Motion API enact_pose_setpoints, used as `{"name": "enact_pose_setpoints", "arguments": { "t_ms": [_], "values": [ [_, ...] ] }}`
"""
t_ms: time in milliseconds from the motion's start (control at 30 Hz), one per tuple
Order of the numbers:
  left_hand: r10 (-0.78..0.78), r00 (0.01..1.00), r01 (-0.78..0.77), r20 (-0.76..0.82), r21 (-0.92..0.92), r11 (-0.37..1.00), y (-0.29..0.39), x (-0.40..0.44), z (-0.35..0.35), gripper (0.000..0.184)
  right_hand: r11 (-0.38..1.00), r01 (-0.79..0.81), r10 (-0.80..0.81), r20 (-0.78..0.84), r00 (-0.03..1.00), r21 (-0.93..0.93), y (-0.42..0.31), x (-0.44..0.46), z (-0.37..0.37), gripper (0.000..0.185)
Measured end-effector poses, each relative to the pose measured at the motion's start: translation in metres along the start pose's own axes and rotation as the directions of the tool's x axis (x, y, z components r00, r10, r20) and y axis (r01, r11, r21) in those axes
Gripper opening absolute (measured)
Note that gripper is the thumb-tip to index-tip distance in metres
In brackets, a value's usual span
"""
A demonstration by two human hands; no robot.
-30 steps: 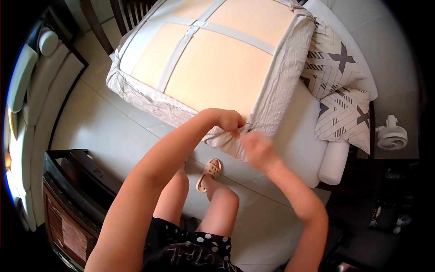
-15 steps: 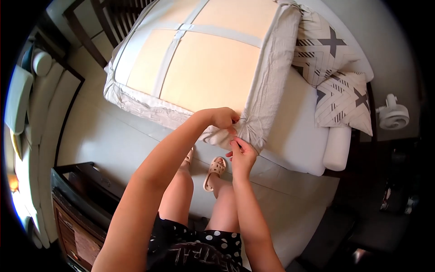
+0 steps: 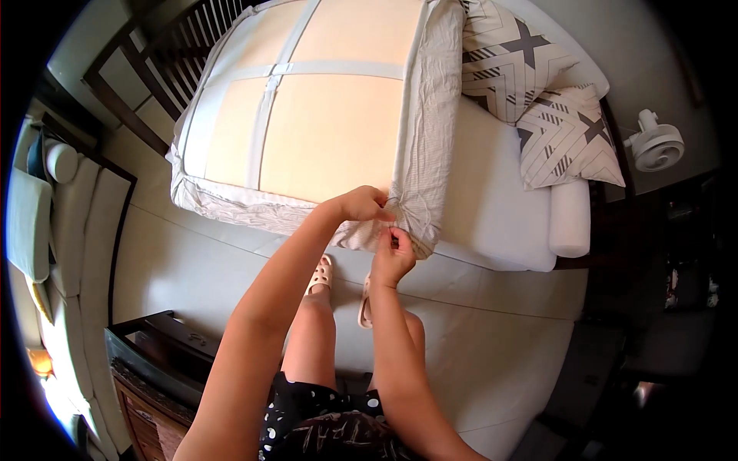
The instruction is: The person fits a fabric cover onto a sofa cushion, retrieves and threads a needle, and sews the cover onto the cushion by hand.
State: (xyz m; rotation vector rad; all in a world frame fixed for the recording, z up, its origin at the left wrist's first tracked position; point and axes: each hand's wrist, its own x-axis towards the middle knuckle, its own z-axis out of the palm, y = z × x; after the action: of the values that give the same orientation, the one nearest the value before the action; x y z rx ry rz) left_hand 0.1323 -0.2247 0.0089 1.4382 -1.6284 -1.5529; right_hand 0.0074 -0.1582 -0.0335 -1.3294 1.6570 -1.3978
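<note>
A large flat mattress-like slab (image 3: 330, 131), with tan panels and grey tape strips across it, lies before me. A grey striped fitted sheet (image 3: 427, 115) wraps its edges and is bunched at the near right corner. My left hand (image 3: 363, 204) is closed at that corner, its fingertips pinching the gathered sheet. Just below it, my right hand (image 3: 393, 260) has thumb and fingers pressed together on the same gathered cloth. The hands nearly touch, and the exact bit of cloth between the fingertips is partly hidden.
To the right stretches a white mattress (image 3: 492, 184) with patterned pillows (image 3: 573, 138) and a white bolster (image 3: 570, 219). A white fan (image 3: 659, 146) stands beyond. A dark wooden railing (image 3: 154, 77) is at the back left, a sofa (image 3: 92, 223) at the far left, a dark cabinet (image 3: 154, 346) nearer.
The view has shifted, so the slab and pillows sit further left and higher. Both hands stay at the corner, still pinching the bunched sheet; my right foot has moved.
</note>
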Motion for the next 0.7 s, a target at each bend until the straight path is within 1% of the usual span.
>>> {"name": "enact_pose_setpoints", "arguments": {
  "t_ms": [33,67,167,267,333,367,400,433,500,533,600,633,700],
  "values": [
    [0.013,1.000,-0.013,-0.022,-0.027,1.000,-0.002,0.000,0.002,0.027,0.998,0.057,-0.058,-0.016,0.998,-0.029,0.001,-0.002,0.002,0.009],
    [0.017,0.999,-0.018,-0.045,-0.011,1.000,-0.001,-0.001,0.003,0.024,0.992,0.114,-0.116,-0.030,0.993,-0.059,0.001,-0.004,0.002,0.007],
    [0.008,0.995,-0.006,-0.099,0.024,1.000,0.001,-0.004,0.001,0.020,0.994,0.112,-0.112,0.012,0.994,0.001,-0.003,-0.008,0.000,0.008],
    [-0.017,0.994,0.018,-0.104,0.009,1.000,0.006,-0.003,0.004,0.021,0.991,0.093,-0.071,0.207,0.976,-0.097,-0.014,-0.008,-0.020,0.008],
    [-0.032,0.995,0.032,-0.097,0.002,0.999,0.006,-0.003,0.001,0.023,0.990,0.125,-0.108,0.235,0.966,-0.060,-0.015,0.000,-0.034,0.007],
    [-0.007,0.994,0.009,-0.106,0.017,1.000,0.009,-0.005,-0.001,0.023,0.989,0.143,-0.128,0.255,0.958,-0.038,-0.016,0.007,-0.039,0.007],
    [0.014,0.994,-0.011,-0.108,0.029,1.000,0.013,-0.010,0.000,0.023,0.963,0.252,-0.220,0.259,0.940,-0.099,-0.031,0.020,-0.045,0.007],
    [0.035,0.994,-0.030,-0.108,0.042,0.999,0.014,-0.013,0.002,0.022,0.928,0.342,-0.288,0.303,0.909,-0.145,-0.038,0.037,-0.048,0.008],
    [0.087,0.994,-0.076,-0.072,0.143,0.987,0.007,-0.013,0.001,0.020,0.827,0.518,-0.410,0.397,0.821,-0.219,-0.046,0.070,-0.048,0.010],
    [0.112,0.992,-0.100,-0.052,0.193,0.976,0.005,-0.012,0.001,0.020,0.787,0.574,-0.429,0.469,0.772,-0.226,-0.046,0.082,-0.046,0.011],
    [0.223,0.959,-0.199,-0.177,0.144,0.969,0.001,-0.011,0.008,0.024,0.702,0.678,-0.450,0.602,0.659,-0.218,-0.045,0.097,-0.042,0.015],
    [0.271,0.931,-0.248,-0.243,0.122,0.961,-0.003,-0.011,0.013,0.027,0.704,0.680,-0.444,0.620,0.647,-0.205,-0.044,0.097,-0.041,0.018],
    [0.323,0.898,-0.297,-0.298,0.130,0.946,-0.003,-0.014,0.019,0.030,0.706,0.685,-0.436,0.652,0.620,-0.178,-0.046,0.096,-0.041,0.026]
  ]
}}
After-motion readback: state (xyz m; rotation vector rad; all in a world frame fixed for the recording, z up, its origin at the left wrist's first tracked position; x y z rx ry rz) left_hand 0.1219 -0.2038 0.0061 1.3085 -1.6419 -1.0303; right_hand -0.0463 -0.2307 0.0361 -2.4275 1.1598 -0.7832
